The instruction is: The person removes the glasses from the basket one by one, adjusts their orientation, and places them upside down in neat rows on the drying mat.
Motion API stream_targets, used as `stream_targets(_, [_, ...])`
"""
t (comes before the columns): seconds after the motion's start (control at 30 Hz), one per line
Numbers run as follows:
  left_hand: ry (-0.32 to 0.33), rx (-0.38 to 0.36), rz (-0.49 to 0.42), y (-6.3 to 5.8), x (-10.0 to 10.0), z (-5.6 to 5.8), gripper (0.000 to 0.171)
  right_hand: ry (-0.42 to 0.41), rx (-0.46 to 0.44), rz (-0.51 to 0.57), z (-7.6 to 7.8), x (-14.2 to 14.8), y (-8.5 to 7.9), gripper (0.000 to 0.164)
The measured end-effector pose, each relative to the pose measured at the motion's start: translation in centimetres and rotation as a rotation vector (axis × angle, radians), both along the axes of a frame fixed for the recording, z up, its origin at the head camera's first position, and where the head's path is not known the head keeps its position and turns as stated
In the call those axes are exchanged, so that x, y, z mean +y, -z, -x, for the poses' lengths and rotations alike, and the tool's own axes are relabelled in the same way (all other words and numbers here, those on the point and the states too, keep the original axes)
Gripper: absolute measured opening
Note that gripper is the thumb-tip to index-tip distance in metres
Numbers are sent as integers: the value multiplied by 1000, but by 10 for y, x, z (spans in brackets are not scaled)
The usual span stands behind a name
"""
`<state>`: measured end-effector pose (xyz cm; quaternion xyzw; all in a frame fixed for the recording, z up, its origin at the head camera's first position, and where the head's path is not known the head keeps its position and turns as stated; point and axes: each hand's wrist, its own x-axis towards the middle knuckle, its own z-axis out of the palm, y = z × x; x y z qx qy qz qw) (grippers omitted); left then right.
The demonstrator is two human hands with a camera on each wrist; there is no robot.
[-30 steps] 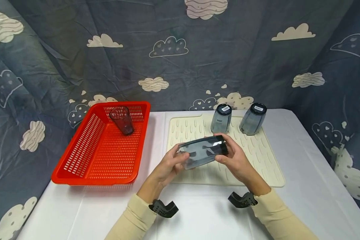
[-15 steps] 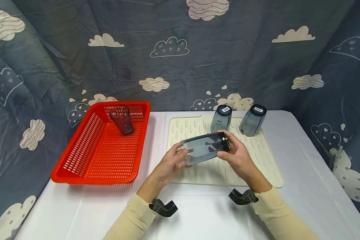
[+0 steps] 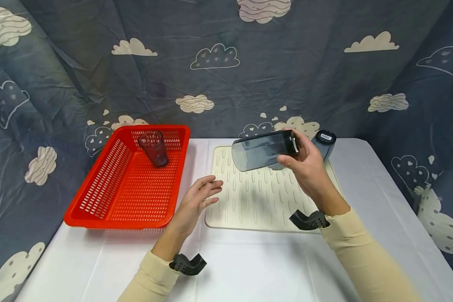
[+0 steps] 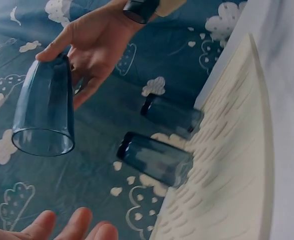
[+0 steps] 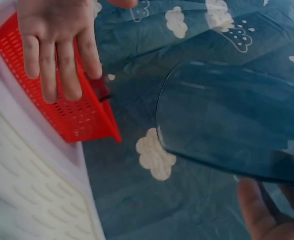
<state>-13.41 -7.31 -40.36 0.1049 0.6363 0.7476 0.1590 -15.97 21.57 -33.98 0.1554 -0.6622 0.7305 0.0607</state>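
Your right hand [image 3: 305, 167] pinched the dark base end of a smoky-blue, tapering glass tumbler [image 3: 262, 152], keeping it sideways above the cream, rectangular ridged mat [image 3: 249, 203], mouth pointing left. Your left hand [image 3: 196, 201] was apart from it, fingers loosely extended and slightly separated, gripping nothing, fingertips overlapping the mat's left edge in the head view. A strip of smooth white tablecloth [image 3: 245, 264] ran between that edge and the red, slotted plastic basket [image 3: 113, 223], then widened in front of the mat. At the mat's back, a labelled upturned tumbler [image 3: 325, 142] appeared just beyond your right hand; another upturned tumbler [image 4: 157, 159] stood near it. A dark, see-through tumbler [image 3: 156, 152] leaned inside the basket's back wall area.
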Motion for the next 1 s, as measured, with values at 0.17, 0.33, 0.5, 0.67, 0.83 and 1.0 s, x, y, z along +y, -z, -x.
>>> stream_targets(0.17, [-86, 72, 23, -2, -8, 0, 45, -15, -30, -50, 7, -7, -13, 65])
stream_targets(0.33, [-133, 94, -16, -2, -12, 0, 44, -29, -55, -136, 16, -16, -24, 66])
stream_targets(0.5, [-146, 94, -20, -1, -14, -2, 43, -9, -40, -238, 25, -21, -33, 66])
stream_targets(0.67, [-149, 98, -19, 1, -17, -3, 43, 0, -21, -282, 38, -28, -37, 66])
stream_targets(0.83, [-124, 88, -17, 1, -18, -3, 45, 36, -27, -386, 53, -36, -37, 70])
stream_targets(1.0, [-117, 93, -18, 1, -18, -5, 46, 69, -60, -556, 72, -37, -29, 74])
